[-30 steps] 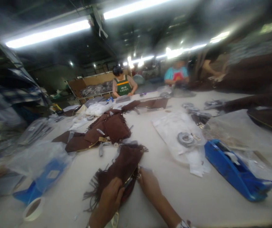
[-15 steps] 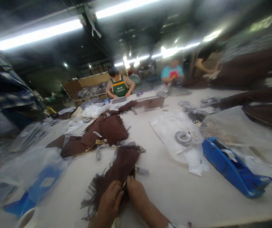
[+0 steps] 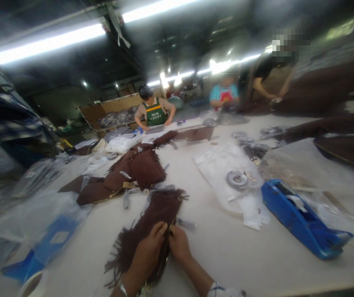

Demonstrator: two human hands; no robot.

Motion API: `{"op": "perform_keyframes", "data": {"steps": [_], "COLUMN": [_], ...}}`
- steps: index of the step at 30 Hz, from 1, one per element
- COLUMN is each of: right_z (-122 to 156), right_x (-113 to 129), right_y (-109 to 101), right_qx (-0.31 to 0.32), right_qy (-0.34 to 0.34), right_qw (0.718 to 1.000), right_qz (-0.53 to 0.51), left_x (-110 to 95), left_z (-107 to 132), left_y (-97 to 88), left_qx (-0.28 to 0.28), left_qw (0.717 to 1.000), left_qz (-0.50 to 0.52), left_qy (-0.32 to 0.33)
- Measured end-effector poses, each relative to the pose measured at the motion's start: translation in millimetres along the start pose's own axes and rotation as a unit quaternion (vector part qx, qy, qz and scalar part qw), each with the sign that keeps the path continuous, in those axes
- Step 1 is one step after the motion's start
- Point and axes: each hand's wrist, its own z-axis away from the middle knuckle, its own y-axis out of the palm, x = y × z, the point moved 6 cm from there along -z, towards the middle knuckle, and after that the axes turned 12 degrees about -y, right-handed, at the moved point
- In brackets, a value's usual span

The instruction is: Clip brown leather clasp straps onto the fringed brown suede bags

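A dark brown fringed bag (image 3: 156, 210) lies on the white table in front of me, its fringe spread to the left. A gold-coloured zipper (image 3: 171, 226) runs along its right edge. My left hand (image 3: 148, 249) rests over the bag, fingers closed on the fabric beside the zipper. My right hand (image 3: 178, 244) pinches the bag's zipper edge from the right; the fingertips partly hide whatever small part lies between them. A grey wrapped strip (image 3: 186, 225) sticks out just beyond my right hand.
More brown fringed bags (image 3: 147, 169) lie ahead. A blue tape dispenser (image 3: 303, 220) stands at right, near a white plastic sheet (image 3: 220, 177) with a grey coil (image 3: 237, 179). A second blue dispenser (image 3: 57, 235) and tape roll (image 3: 34, 284) sit left. Several co-workers stand beyond.
Both hands have moved a little farther up along the zipper edge, away from me. The dark gap seen there earlier looks narrower. Part of another person's hand appears at the left edge.
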Motion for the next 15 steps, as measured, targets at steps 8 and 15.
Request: {"op": "perform_keyframes", "data": {"steps": [8, 15], "right_z": [2, 12], "right_x": [-8, -1], "right_y": [7, 7], "right_qx": [0.01, 0.064], "right_qy": [0.02, -0.077], "right_qw": [1.0, 0.994], "right_qz": [-0.018, -0.035], "left_x": [2, -14], "left_z": [-4, -7], "left_y": [-8.6, -17.8], "left_qx": [-0.033, -0.07], "left_qw": [0.999, 0.985], "left_qz": [-0.006, -0.152], "left_qy": [-0.023, 0.03]}}
